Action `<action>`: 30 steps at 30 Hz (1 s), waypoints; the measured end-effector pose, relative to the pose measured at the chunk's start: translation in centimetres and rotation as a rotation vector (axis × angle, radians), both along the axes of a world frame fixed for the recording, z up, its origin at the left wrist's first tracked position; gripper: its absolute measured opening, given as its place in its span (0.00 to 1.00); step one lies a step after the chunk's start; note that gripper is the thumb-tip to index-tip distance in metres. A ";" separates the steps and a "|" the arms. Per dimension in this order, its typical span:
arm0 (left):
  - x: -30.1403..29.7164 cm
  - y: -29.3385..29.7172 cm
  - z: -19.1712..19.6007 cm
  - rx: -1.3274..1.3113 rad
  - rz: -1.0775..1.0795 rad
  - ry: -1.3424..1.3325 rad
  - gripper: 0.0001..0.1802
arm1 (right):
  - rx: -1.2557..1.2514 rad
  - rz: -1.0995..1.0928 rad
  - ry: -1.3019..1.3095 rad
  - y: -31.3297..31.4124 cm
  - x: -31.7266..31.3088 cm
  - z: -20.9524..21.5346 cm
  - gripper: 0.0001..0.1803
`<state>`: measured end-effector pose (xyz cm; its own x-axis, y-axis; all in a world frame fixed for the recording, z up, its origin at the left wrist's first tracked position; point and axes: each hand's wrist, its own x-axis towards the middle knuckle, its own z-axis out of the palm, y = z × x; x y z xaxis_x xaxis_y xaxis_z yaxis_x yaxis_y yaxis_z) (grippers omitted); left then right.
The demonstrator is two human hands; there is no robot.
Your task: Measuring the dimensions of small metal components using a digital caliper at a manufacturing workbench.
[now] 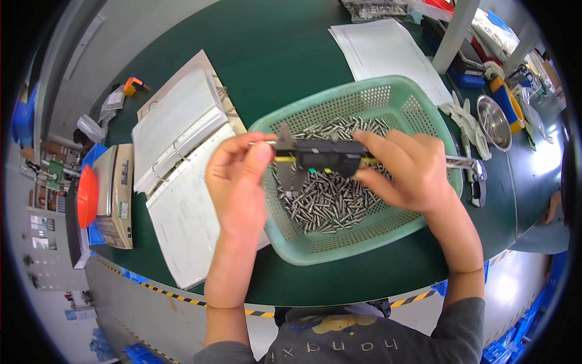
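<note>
Left hand (239, 176): fingers closed, pinching a thin metal pin (259, 143) at the caliper's jaw end; thumb and forefinger meet at the tip.
Right hand (403, 170): fingers closed around the dark body of the digital caliper (321, 156), thumb underneath.
Caliper: held level above the basket, between both hands; its beam runs on to the right past the right hand.
Basket (388, 97): green perforated plastic, on the counter (273, 48), directly under the hands.
Basket contents: loose heap of small metal pins (321, 203).
Left of basket: open ring binder (182, 151) with white pages; beyond it a weighing scale (115, 194).
Behind basket: paper sheets (388, 51).
Right: white gloves (467, 121), steel bowl (494, 121).
</note>
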<state>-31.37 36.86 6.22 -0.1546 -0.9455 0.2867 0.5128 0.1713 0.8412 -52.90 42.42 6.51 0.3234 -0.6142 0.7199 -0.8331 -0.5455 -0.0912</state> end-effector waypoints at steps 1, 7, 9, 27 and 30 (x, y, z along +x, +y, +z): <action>0.5 -0.4 0.1 -0.005 -0.009 -0.057 0.07 | 0.010 -0.010 -0.011 -0.2 -0.2 -0.1 0.21; 1.5 -0.6 -0.1 -0.364 -0.122 -1.060 0.09 | -0.276 -0.177 -0.240 -1.7 -1.3 -0.6 0.18; 0.2 -0.2 0.8 -0.553 -0.279 -1.357 0.11 | -0.274 -0.227 -0.268 -1.5 -1.5 -0.6 0.17; -5.0 -3.0 -0.5 -0.303 -0.140 -1.154 0.03 | -0.199 -0.248 -0.254 -1.1 -1.2 -0.9 0.18; -2.4 -3.2 0.2 0.089 -0.141 -0.605 0.08 | -0.153 -0.217 -0.192 -0.6 -1.1 -0.3 0.18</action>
<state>-33.80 33.65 6.37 -0.3898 -0.9204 0.0301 -0.0466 0.0524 0.9975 -53.97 41.77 6.25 0.0460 -0.5339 0.8443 -0.9072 -0.3762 -0.1884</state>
